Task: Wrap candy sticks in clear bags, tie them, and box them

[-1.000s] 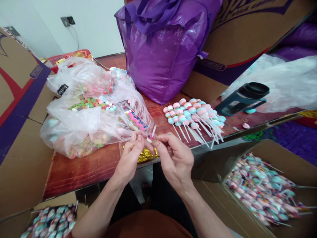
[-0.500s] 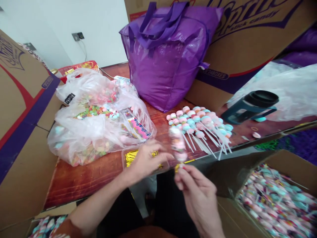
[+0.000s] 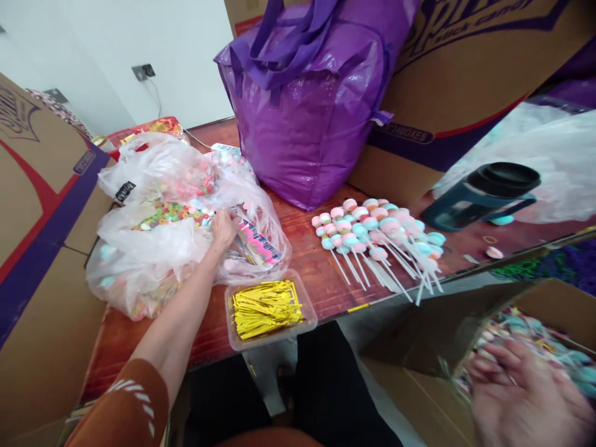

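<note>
- Candy sticks (image 3: 370, 225), pink and blue rounds on white stems, lie clustered on the table, stems pointing toward the person, with a further heap of colourful sweets (image 3: 552, 347) inside the open box at lower right
- Reddish-brown table (image 3: 125, 354), running across the view beneath most of the goods
- Printed carton (image 3: 465, 81), rising behind the table's right part, and another carton (image 3: 41, 298) along the left edge
- Purple bag (image 3: 307, 124), upright at the back of the table, straps uppermost
- Open cardboard box (image 3: 405, 391), below the table edge on the right
- Clear plastic bags (image 3: 158, 242), bunched on the left of the table, small multicoloured pieces (image 3: 184, 214) showing in one opening
- Dark teal mug (image 3: 470, 202), tilted in this view, just beyond the right end of the cluster
- Clear tub (image 3: 307, 316) at the near table edge, filled with gold strips (image 3: 265, 310)
- Right hand (image 3: 516, 379), over the open box, fingers loosely curled (blurred, so I cannot tell whether they hold anything)
- Left hand (image 3: 225, 228), among the plastic bags, fingers bunched close together at the upper end of the printed wrappers (image 3: 258, 241); whether they grip one I cannot tell
- Loose pink sweet (image 3: 494, 252), near the table's right edge, well apart from the cluster
</note>
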`<state>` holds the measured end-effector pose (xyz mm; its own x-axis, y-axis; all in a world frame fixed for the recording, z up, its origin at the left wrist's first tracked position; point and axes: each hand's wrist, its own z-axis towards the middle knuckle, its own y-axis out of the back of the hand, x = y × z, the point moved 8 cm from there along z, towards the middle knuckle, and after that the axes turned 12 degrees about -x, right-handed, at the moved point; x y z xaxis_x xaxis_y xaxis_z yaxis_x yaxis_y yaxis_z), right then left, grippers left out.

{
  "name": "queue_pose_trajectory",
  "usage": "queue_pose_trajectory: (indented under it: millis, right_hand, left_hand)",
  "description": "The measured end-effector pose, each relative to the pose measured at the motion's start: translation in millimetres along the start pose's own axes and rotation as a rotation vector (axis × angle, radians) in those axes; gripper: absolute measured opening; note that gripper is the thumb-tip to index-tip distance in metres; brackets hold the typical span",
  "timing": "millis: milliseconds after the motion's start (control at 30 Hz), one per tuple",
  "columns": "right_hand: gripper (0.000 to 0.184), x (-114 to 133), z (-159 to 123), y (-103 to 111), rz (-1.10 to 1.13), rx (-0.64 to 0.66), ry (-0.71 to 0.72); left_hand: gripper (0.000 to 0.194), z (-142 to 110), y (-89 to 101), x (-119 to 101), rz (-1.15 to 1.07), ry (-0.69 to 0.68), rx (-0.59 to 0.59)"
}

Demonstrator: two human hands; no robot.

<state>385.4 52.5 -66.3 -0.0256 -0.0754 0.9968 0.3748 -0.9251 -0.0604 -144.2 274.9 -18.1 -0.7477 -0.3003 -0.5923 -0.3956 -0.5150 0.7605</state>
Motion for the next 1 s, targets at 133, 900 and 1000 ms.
queue_pose_trajectory:
  millis: [133,900,1000]
  right_hand:
    - [0.029,39,-69,-38,-0.028,0.145,0.035]
    - [0.038,54,-224,-146,0.113,0.875,-0.192]
    - [0.042,48,-222,-146,0.078,0.867,-0.194]
  left_hand:
    - [0.013,-22,22.1,-20,-0.102,-0.025,-0.034]
    - [0.036,-219,30.7,-46,-1.438,0.847,0.191]
    - [0.037,-224,29.5,-46,-1.439,0.862,0.242]
